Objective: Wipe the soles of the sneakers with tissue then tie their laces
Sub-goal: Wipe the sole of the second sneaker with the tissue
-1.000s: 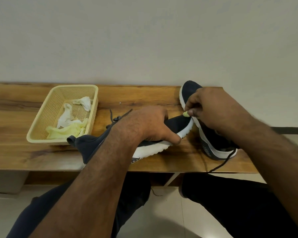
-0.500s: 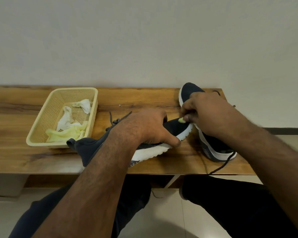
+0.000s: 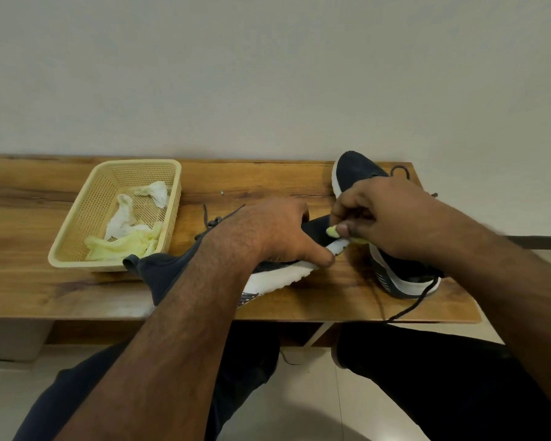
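A dark navy sneaker with a white sole [image 3: 277, 276] lies tilted on its side on the wooden table [image 3: 29, 288]. My left hand [image 3: 268, 237] grips it over the upper, thumb against the sole edge. My right hand [image 3: 379, 218] pinches a small pale yellow tissue [image 3: 333, 231] against the toe end of that white sole. The second navy sneaker [image 3: 404, 275] stands on the table behind my right hand, partly hidden, its dark lace [image 3: 411, 308] trailing loose over the front edge.
A cream plastic basket [image 3: 77, 246] sits at the left of the table and holds crumpled white and yellow tissues [image 3: 121, 246]. A plain wall rises behind the table. My dark-trousered legs and a tiled floor show below the table's front edge.
My right hand has slid the tissue down and toward me along the toe of the sole. My left hand keeps its hold on the sneaker.
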